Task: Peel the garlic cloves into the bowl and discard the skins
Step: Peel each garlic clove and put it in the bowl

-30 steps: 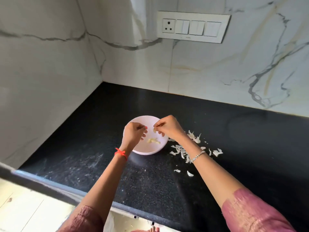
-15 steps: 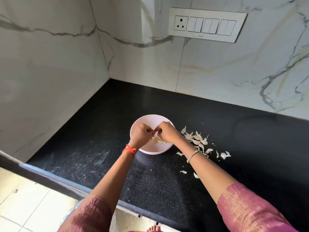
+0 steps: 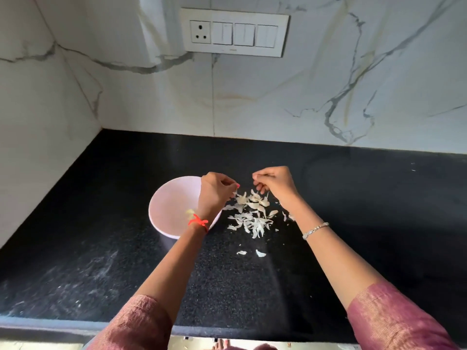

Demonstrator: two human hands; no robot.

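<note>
A white bowl (image 3: 161,198) stands on the black counter and holds a peeled garlic clove (image 3: 190,212) near its front wall. My left hand (image 3: 216,190) hovers over the bowl's right rim with its fingers pinched. A small pale scrap of garlic skin (image 3: 235,193) shows at its fingertips. My right hand (image 3: 274,184) is a little to the right, apart from the left, with fingers curled shut and pointing down. What it pinches is hidden. Below and between both hands lies a pile of garlic skins (image 3: 252,213) on the counter.
Two loose skin bits (image 3: 260,253) lie nearer the front edge. The black counter (image 3: 353,223) runs into a corner of marble walls at the left and back. A switch panel (image 3: 235,32) is on the back wall. The counter's front edge (image 3: 63,324) is close to me.
Both hands were together over the bowl. They have moved right and drawn apart, and are above the skin pile. The view has shifted, so the bowl sits further left.
</note>
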